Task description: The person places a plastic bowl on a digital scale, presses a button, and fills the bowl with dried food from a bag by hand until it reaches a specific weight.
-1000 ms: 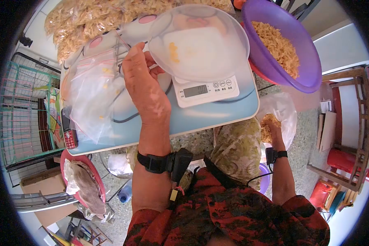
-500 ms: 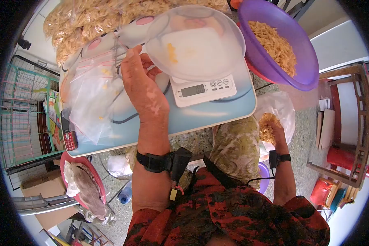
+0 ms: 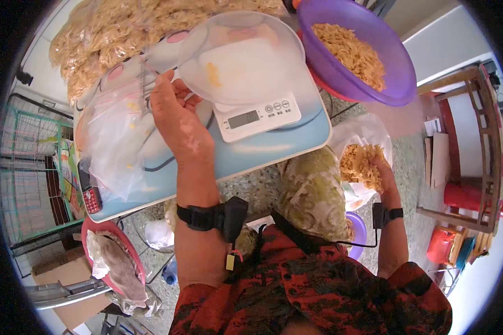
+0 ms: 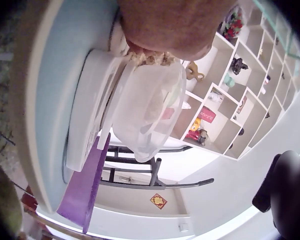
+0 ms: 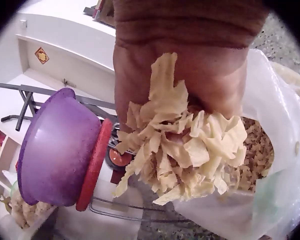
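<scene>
In the head view my right hand [image 3: 385,176] grips a heaped handful of pale yellow dried flakes [image 5: 182,150], just over an open clear plastic bag [image 3: 379,131]. More flakes [image 5: 257,155] lie inside that bag. My left hand [image 3: 181,125] is raised over the table with its fingers loosely bent, close beside the left rim of a translucent plastic bowl [image 3: 251,70]. The bowl sits on a white digital scale [image 3: 262,118], and a few yellow bits show at its left side.
Flat zip bags [image 3: 114,148] lie left on the blue table [image 3: 235,159], by a red phone [image 3: 92,200]. Filled bags [image 3: 106,33] line its back. A purple basin [image 3: 397,67] of flakes stands right of it. On the floor, left, is a pink basin [image 3: 137,251].
My right hand has come up out of the bag with the flakes, which now show in full. The head view has shifted, so the table appears farther left. The left hand stays beside the bowl.
</scene>
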`<action>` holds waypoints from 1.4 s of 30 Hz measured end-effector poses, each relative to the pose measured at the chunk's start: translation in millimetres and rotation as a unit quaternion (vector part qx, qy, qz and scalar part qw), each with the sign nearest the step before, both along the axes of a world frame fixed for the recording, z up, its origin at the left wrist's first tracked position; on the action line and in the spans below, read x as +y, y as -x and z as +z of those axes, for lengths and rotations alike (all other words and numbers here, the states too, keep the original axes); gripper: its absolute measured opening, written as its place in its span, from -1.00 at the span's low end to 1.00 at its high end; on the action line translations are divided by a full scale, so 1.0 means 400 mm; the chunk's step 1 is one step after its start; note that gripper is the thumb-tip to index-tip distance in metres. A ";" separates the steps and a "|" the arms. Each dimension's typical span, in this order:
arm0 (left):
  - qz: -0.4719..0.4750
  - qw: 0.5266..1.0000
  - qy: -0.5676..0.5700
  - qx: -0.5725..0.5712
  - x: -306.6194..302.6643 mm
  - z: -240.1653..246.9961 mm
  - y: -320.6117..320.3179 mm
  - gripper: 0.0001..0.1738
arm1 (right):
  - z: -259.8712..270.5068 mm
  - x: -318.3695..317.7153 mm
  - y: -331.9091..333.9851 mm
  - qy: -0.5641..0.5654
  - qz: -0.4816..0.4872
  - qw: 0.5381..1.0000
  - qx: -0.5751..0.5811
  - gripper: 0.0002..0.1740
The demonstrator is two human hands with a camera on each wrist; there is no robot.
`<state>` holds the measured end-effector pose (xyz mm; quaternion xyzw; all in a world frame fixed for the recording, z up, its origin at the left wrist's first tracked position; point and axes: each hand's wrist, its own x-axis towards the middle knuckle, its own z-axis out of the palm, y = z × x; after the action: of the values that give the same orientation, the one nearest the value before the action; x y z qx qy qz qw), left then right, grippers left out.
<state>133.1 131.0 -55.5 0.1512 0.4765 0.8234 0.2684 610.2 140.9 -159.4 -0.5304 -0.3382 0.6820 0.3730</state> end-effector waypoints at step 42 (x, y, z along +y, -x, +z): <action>-0.017 0.998 -0.021 -0.059 -0.032 0.014 0.026 -0.60 | 0.719 0.225 0.769 -0.134 0.282 0.950 -0.029 -0.68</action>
<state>122.6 118.0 -49.7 0.1155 0.4396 0.8363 0.3067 302.4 230.9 128.2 -0.3782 -0.5729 0.6921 0.2230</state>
